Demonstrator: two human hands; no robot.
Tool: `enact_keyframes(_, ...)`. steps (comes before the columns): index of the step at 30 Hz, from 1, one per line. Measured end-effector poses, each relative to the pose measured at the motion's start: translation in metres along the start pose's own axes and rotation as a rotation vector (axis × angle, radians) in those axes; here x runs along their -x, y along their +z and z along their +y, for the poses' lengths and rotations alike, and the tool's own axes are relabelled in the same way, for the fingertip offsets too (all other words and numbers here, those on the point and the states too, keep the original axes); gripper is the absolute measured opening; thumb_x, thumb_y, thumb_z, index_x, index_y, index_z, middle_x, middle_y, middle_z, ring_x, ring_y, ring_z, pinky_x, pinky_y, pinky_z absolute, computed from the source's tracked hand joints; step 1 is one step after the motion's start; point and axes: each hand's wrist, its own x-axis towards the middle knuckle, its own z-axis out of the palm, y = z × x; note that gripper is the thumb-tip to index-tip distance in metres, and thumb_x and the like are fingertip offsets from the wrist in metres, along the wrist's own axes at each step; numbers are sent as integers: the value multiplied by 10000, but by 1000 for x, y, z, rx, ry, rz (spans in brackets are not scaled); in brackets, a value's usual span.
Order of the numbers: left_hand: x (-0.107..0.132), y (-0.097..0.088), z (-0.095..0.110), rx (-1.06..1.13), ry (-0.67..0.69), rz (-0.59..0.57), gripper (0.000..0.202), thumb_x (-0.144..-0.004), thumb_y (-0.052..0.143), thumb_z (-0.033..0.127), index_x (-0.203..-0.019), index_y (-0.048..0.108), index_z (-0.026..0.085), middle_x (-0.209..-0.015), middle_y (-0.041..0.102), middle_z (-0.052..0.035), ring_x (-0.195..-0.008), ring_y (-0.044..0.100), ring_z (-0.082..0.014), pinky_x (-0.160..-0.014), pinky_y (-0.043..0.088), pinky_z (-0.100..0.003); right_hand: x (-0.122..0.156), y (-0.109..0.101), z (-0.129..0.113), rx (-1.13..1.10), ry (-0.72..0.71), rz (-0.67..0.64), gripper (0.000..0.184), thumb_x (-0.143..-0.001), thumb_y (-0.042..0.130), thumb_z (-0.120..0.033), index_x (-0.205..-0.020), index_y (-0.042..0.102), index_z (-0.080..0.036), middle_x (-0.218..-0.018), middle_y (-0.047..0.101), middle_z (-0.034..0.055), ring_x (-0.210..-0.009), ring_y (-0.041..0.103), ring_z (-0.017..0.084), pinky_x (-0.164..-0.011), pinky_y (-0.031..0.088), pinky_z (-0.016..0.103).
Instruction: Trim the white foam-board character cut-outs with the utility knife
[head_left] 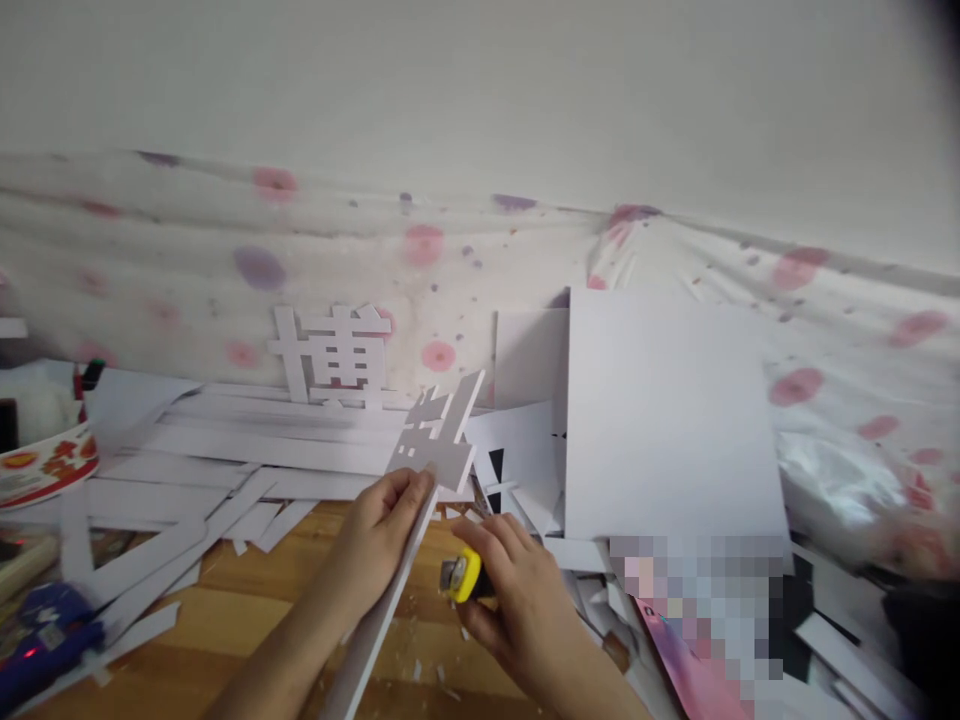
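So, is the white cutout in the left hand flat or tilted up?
Tilted up: the left hand holds the white cutout with its side edge showing and face foreshortened; its lower end runs out of frame.

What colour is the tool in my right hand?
The tool is yellow at its front and black behind, shown in the head view.

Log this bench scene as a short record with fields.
left hand: grips a white cutout
right hand: holds a yellow knife, apart from the cutout
surface: wooden table, with scraps on it
left side: white strips, blue tool
back: character standing near patterned sheet
right side: large white board, upright
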Motion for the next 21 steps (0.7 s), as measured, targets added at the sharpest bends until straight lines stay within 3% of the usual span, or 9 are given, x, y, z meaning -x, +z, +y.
enact_keyframes(6,5,4,-10,6,45,-31,399,-757,499,555,-620,473,181,-545,380,57,-527,364,-88,-485,316,-195,0,6,-3,38,55,-65,420,-593,511,-102,-1001,504,-204,-851,559,32,-738,518,196,-609,367,287)
enact_keyframes(12,0,4,-23,-38,39,-42,368,-770,488,531,-642,494,185,-549,385,52,-547,367,-106,-510,316,-219,3,17,-7,-3,69,-139,330,-606,528,-162,-929,532,-229,-829,585,7,-726,541,189,-609,360,280)
enact_keyframes(17,-3,6,-25,-6,33,-67,365,-773,495,520,-630,481,185,-553,378,54,-546,359,-105,-511,311,-217,2,25,-1,147,58,-16,202,-635,549,-168,-828,521,-219,-755,588,11,-649,535,180,-557,341,267)
enact_keyframes(21,-3,8,-22,46,-3,-82,373,-760,509,527,-612,475,186,-548,391,58,-533,369,-101,-505,313,-208,2,25,5,198,64,71,210,-635,558,-160,-831,513,-220,-745,580,11,-645,529,181,-547,331,266)
